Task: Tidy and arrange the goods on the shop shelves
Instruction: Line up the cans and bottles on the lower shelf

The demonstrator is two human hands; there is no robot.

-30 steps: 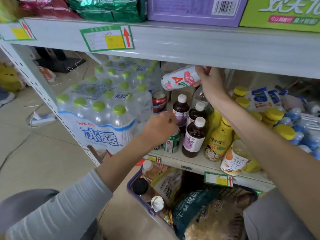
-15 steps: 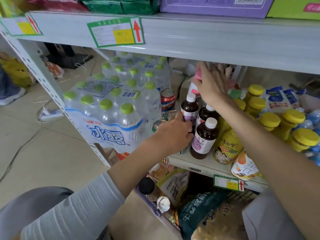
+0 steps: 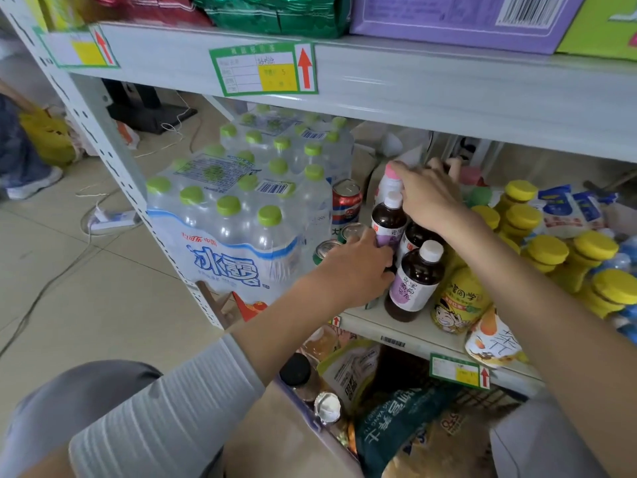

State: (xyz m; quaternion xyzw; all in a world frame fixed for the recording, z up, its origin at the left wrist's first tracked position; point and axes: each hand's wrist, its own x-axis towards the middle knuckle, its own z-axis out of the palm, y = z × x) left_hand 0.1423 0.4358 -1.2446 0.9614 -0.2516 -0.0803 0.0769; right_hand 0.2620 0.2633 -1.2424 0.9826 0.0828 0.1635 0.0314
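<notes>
Head view: the right hand holds the top of a white plastic pink-capped bottle, thumb curled across the smooth round cap. The bottle stands upright on the grey metal shelf, just behind a row of glossy dark bottles with white caps and purple labels. The left hand is curled low beside that row, fingers against a purple label; what it grips is hidden, so I cannot tell. A second ago the pink-capped bottle lay sideways in the air under the upper shelf edge, and the left hand was nearer the shelf front, on a green can. Metal cans fill the narrow strip between the shrink-wrapped water pack and the dark bottles, with yellow-capped bottles crowding the right. Open room remains above the caps, under the upper shelf.
</notes>
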